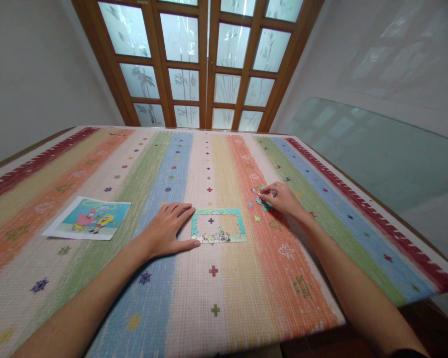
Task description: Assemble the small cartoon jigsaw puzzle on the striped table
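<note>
At the left of the frame, a printed cartoon picture [87, 218] lies flat on the desk [224, 298], which has a cloth with colored stripes. Near the center, the left hand [168, 228] rests flat on the cloth, fingers [184, 211] spread and holding nothing, the thumb touching the left edge of the puzzle frame [218, 225]. This frame has its border joined and some pieces along its bottom, the middle open. To the right of center, the right hand [281, 198] is on a small heap of loose puzzle pieces [260, 200], fingers close together on them; I cannot tell if one is pinched. Behind the desk, at the top, stands a wooden door with frosted glass [205, 59].
</note>
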`<state>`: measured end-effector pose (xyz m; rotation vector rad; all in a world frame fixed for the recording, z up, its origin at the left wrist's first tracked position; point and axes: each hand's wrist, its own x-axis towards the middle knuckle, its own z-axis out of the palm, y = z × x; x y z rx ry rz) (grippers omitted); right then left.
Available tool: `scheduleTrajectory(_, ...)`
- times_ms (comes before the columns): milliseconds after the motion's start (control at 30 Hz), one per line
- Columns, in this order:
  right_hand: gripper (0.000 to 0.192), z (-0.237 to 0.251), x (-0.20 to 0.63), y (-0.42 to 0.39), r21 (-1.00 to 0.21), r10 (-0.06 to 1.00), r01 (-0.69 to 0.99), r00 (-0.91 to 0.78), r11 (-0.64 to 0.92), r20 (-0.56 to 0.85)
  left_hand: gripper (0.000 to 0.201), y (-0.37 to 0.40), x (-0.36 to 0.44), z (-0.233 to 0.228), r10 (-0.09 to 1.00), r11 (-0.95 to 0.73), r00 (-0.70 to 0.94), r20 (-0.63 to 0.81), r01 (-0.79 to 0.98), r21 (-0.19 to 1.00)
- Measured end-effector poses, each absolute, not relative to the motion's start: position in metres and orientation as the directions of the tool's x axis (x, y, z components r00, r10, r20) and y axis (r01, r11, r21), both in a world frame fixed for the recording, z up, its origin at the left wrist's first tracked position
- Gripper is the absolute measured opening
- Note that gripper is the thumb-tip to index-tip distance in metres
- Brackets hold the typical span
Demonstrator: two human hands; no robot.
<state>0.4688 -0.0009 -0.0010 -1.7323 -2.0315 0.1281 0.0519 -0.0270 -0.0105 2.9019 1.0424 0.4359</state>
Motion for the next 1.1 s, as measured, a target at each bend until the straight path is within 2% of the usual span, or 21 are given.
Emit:
scheduleTrajectory(133,0.022,-0.009,0.471,0.0,-0.326,0.947,0.919,-0.121,0.22,0.298,0.083,-0.027,0.052,-0.012,0.631,-0.773,0.731,0.26,0.621,0.129)
scheduleTrajectory(300,0.026,-0.01,0.467,0.001,-0.336,0.928,0.915,-0.094,0.223,0.362,0.083,-0.026,0.052,-0.013,0.631,-0.773,0.73,0.264,0.618,0.142)
scheduleTrajectory(367,0.028,-0.005,0.463,0.0,-0.381,0.914,0.9,-0.046,0.213,0.402,0.082,-0.027,0.051,-0.013,0.632,-0.773,0.727,0.27,0.617,0.149)
scheduleTrajectory(433,0.033,0.002,0.457,-0.002,-0.491,0.921,0.848,0.011,0.197,0.389,0.081,-0.027,0.051,-0.013,0.631,-0.773,0.726,0.272,0.617,0.148)
scheduleTrajectory(533,0.043,0.014,0.447,-0.01,-0.733,0.974,0.666,0.045,0.136,0.222,0.081,-0.027,0.051,-0.012,0.627,-0.776,0.729,0.275,0.614,0.142)
scheduleTrajectory(633,0.047,0.026,0.434,-0.021,-0.855,0.997,0.514,-0.046,0.075,0.06,0.083,-0.027,0.052,-0.011,0.63,-0.774,0.728,0.268,0.618,0.139)
scheduleTrajectory(867,0.04,0.035,0.402,-0.049,-0.928,0.922,0.37,-0.372,0.039,-0.11,0.083,-0.027,0.052,-0.01,0.632,-0.773,0.731,0.259,0.618,0.141)
scheduleTrajectory(1100,0.036,0.028,0.385,-0.065,-0.962,0.859,0.221,-0.449,-0.16,-0.246,0.081,-0.027,0.051,-0.01,0.631,-0.774,0.727,0.269,0.613,0.16)
